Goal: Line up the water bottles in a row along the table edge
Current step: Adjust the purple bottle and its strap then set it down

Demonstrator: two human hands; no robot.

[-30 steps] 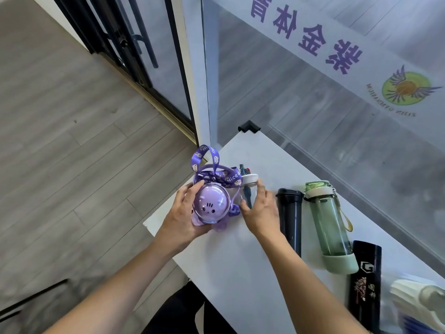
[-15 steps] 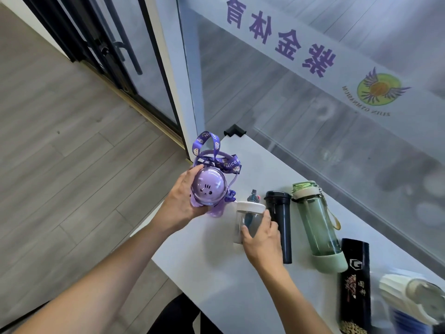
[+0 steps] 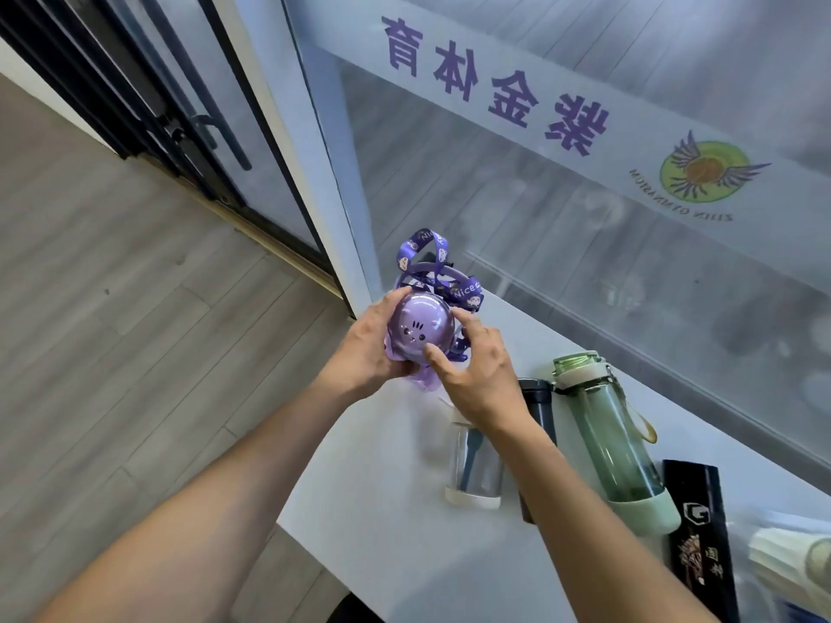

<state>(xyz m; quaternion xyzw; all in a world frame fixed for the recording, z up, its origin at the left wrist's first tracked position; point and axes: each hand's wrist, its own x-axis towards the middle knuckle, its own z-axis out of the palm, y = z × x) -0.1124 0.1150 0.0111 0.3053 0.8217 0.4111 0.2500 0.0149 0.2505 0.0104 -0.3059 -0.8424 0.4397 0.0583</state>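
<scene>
Wood floor (image 3: pixel 112 308), glass wall (image 3: pixel 584 272)

Both forearms were bare from the bottom edge of the view up to the wrists, with no sleeve, cuff, watch or band showing on either. The left hand (image 3: pixel 366 348) and right hand (image 3: pixel 479 375) were ungloved and ringless, the fingernails short and unpainted. A dark garment showed low between the arms.
</scene>
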